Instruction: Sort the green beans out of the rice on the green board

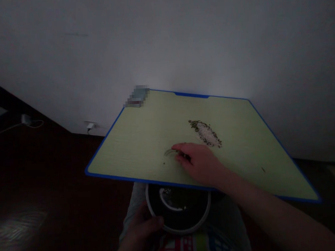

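Note:
My right hand [198, 161] is over the near part of the pale green board [135, 141], its fingers bent and drawn toward the thumb. What lies between the fingertips is too small and dark to make out. Faint curved streaks [171, 152] show just left of those fingertips. Beyond the hand lies a pile of small white grains [207, 134] edged with dark green beans [194, 123]. Below the board's front edge, my left hand [144, 223] grips the rim of a dark bowl [179, 228], thumb over the edge. A few small bits show inside the bowl.
The board has a blue rim [111, 175] and stands against a pale wall [163, 40]. A pixelated flat object [138, 96] rests at its far left corner. A plug [90, 126] sits in the wall at left. A small dark mark [263, 169] is on the board's right side.

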Motion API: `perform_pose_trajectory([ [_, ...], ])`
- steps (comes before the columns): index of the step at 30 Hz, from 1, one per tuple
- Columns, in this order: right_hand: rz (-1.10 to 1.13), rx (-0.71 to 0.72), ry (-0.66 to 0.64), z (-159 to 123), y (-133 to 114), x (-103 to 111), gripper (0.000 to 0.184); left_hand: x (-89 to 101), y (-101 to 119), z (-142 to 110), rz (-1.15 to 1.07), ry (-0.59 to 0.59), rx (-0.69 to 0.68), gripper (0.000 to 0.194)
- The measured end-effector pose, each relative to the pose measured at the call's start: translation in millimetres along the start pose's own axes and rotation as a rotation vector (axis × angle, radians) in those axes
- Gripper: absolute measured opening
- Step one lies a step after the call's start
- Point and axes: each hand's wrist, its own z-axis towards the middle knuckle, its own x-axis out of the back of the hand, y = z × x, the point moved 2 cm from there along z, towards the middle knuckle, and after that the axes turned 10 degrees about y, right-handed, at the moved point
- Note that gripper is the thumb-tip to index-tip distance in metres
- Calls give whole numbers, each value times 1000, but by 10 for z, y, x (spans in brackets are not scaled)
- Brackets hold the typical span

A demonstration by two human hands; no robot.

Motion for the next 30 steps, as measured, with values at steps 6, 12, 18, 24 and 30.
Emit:
perform_pose_trajectory([
  [6, 14, 129, -150, 65, -67, -109, 32, 40, 8, -7, 16, 69, 0, 89],
  [12, 136, 256, -262, -175, 1, 4, 29, 10, -8, 11, -8, 39, 1, 95],
  [18, 163, 230, -169, -264, 68, 9, 29, -6, -23, 13, 7, 64, -7, 96],
  [24, 16, 209, -48, -27, -184, -155, 26, 19, -10, -6, -7, 116, -3, 95],
  [30, 18, 400, -173, -48, -312, -232, 28, 81, 2, -23, -60, 173, -42, 91],
])
